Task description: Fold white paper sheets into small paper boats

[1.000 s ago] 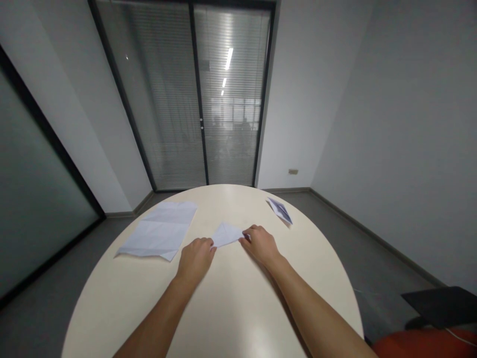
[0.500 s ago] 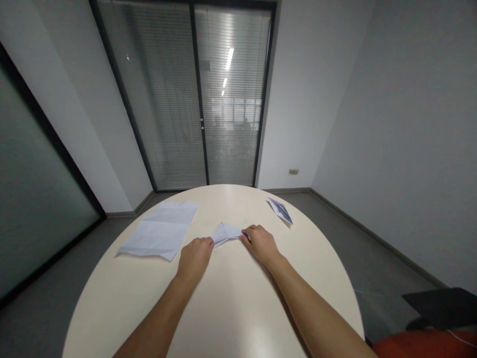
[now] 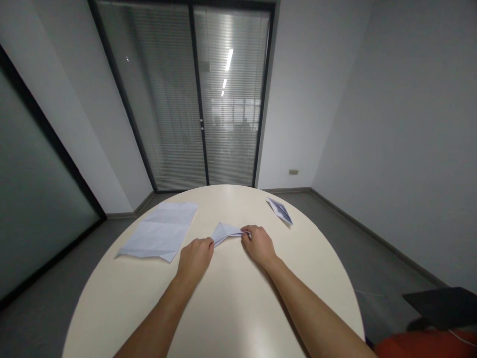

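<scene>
A small folded piece of white paper (image 3: 226, 231), peaked at its upper left, is stretched between my two hands over the middle of the round table. My left hand (image 3: 196, 257) is closed on its left corner, thumb and fingers pressed together. At the right end, my right hand (image 3: 260, 243) pinches the other corner, its fingertips partly covering the paper there. To the left lies a larger creased white sheet (image 3: 160, 231), apart from my left hand. Beyond my right hand sits a folded paper piece (image 3: 280, 210) with a dark inner side.
The round cream table (image 3: 231, 308) has its curved edge on both sides. A black flat object (image 3: 443, 306) stands over something red (image 3: 421, 345) at the lower right, off the table. Glass doors with blinds (image 3: 179, 99) rise behind.
My right hand has shifted very slightly at its corner, and the folded paper's lower edge bends a little more. My left hand keeps its hold.
</scene>
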A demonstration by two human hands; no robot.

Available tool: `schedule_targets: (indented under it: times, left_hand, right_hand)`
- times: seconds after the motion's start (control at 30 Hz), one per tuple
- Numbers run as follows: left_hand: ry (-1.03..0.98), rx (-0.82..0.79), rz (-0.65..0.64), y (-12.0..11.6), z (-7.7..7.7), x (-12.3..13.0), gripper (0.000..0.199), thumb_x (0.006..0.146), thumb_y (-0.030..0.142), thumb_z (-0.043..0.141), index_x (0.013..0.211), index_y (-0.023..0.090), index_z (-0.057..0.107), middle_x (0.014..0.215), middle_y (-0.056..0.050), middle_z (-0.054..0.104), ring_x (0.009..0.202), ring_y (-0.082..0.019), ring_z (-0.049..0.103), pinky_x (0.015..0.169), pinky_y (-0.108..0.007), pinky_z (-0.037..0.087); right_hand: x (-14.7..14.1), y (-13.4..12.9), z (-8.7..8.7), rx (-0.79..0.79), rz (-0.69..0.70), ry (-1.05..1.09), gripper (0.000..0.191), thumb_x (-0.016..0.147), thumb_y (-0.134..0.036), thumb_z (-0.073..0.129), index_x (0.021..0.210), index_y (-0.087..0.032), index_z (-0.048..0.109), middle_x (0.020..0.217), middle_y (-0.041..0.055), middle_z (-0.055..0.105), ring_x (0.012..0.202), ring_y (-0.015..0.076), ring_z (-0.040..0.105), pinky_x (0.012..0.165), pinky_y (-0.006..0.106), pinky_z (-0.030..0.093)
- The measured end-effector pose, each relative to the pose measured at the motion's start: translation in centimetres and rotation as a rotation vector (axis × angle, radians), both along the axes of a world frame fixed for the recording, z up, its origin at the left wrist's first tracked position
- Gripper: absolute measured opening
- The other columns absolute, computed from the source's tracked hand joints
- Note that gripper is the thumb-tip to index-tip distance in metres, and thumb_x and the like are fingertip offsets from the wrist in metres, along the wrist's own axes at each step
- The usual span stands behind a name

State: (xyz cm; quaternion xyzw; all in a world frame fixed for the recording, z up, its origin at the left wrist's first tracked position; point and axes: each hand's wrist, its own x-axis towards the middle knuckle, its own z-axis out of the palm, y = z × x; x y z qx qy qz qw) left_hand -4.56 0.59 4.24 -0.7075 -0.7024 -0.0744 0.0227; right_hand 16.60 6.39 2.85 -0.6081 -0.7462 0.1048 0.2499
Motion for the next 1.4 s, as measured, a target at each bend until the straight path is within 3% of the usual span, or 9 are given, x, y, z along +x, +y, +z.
schedule_targets:
  times: [0.37, 0.67, 0.9, 1.4]
  left_hand:
    - [-0.007, -0.016, 0.014, 0.0, 0.2, 0.1, 0.030, 0.104, 0.031, 0.044, 0.110, 0.025, 0.073, 0.102, -0.007, 0.077, 0.095, -0.022, 0.072, 0.075, -0.029, 0.049]
    - [-0.010, -0.018, 0.023, 0.1, 0.1, 0.1, 0.031, 0.104, 0.032, 0.042, 0.111, 0.025, 0.072, 0.102, -0.007, 0.076, 0.097, -0.022, 0.072, 0.077, -0.028, 0.049]
    - [-0.012, -0.020, 0.018, 0.0, 0.1, 0.1, 0.031, 0.103, 0.030, 0.042, 0.114, 0.025, 0.071, 0.105, -0.008, 0.076, 0.097, -0.021, 0.072, 0.077, -0.028, 0.049]
    - [0.000, 0.019, -0.001, 0.2, -0.4, -0.1, 0.029, 0.103, 0.030, 0.044, 0.112, 0.026, 0.072, 0.101, -0.007, 0.076, 0.094, -0.022, 0.072, 0.073, -0.029, 0.049]
  right_hand:
    - [0.6, 0.8, -0.5, -0.029, 0.004, 0.021, 0.030, 0.088, -0.021, 0.061, 0.115, -0.019, 0.075, 0.109, 0.0069, 0.075, 0.103, 0.0205, 0.065, 0.089, 0.027, 0.046]
    - [0.6, 1.4, -0.9, -0.054, -0.026, 0.042, 0.023, 0.093, -0.024, 0.059, 0.106, -0.021, 0.078, 0.115, 0.0071, 0.072, 0.107, 0.0196, 0.064, 0.094, 0.026, 0.045]
    - [0.8, 1.6, -1.1, -0.007, -0.017, 0.188, 0.024, 0.098, -0.028, 0.056, 0.110, -0.021, 0.075, 0.117, 0.0070, 0.071, 0.102, 0.0184, 0.066, 0.091, 0.026, 0.046]
    - [1.0, 2.8, -2.0, 0.120, 0.036, 0.366, 0.018, 0.089, -0.014, 0.063, 0.098, -0.015, 0.078, 0.104, 0.0072, 0.077, 0.095, 0.0182, 0.070, 0.091, 0.026, 0.051]
